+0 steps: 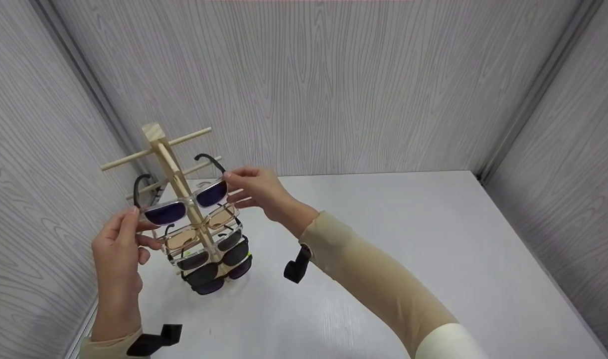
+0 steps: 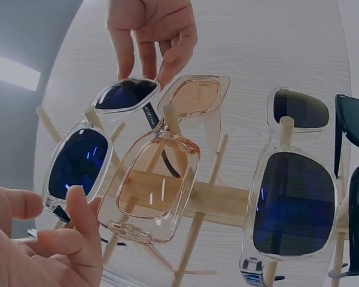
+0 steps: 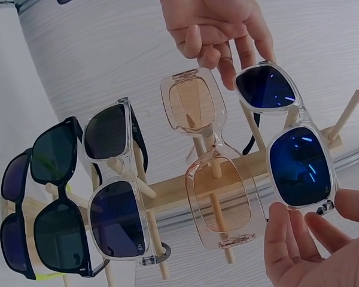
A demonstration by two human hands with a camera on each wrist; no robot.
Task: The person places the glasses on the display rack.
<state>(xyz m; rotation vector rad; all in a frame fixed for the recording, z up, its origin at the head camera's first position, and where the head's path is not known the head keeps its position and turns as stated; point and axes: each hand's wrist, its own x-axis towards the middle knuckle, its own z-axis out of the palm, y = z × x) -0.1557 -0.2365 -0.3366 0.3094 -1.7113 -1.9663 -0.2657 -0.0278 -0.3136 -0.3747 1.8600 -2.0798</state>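
Observation:
In the head view, a pair of clear-framed sunglasses [image 1: 165, 213] with dark blue lenses sits high on a wooden display stand [image 1: 154, 132], its black temples pointing back past the post. My left hand [image 1: 118, 244] pinches its left hinge corner between thumb and fingers. At the opposite corner, my right hand [image 1: 264, 192] pinches the frame by the other temple. The right wrist view shows the bridge of these sunglasses [image 3: 301, 161] at a peg. Just below hangs a pair of peach-tinted glasses [image 2: 157, 179], close to the fingers of both hands.
Farther down the stand hang clear-framed dark sunglasses [image 3: 116, 218], black-framed sunglasses [image 3: 60, 236] and another dark pair [image 1: 209, 286] at the bottom. A bare wooden peg [image 1: 190, 136] crosses the post top. The stand is on a white table [image 1: 383, 224] between grey wood-grain walls [image 1: 334, 85].

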